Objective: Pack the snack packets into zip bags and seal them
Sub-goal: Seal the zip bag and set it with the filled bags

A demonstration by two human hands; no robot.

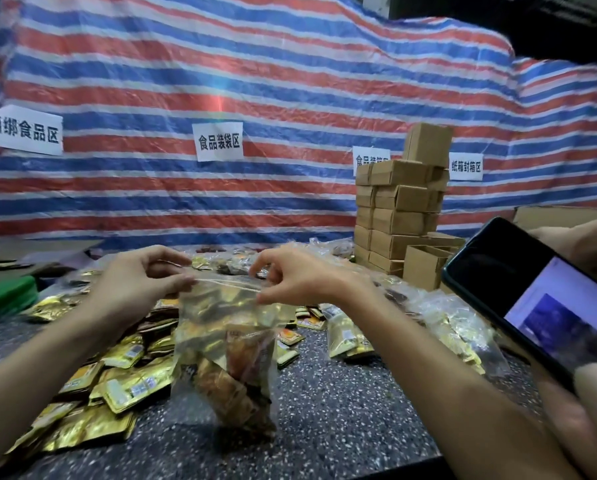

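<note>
A person's left hand [141, 282] and right hand [290, 278] are holding a clear zip bag [217, 306] up between them, above a dark speckled desk [342, 410]. The left hand is pinching the left end of the bag's top strip between thumb and curled fingers. The right hand is pinching the right end with thumb and forefinger, its other fingers loosely curled. The bag is hanging straight down below both hands, with gold and orange snack packets [221, 379] showing through it. Whether its bottom is touching the desk cannot be told. Below and outside the left hand, loose gold packets [117, 386] are lying heaped on the desk. Outside the right hand, filled clear bags [456, 327] are lying, with stacked cardboard boxes [401, 209] standing beyond them. Further right, another person is holding up a phone [518, 292].
</note>
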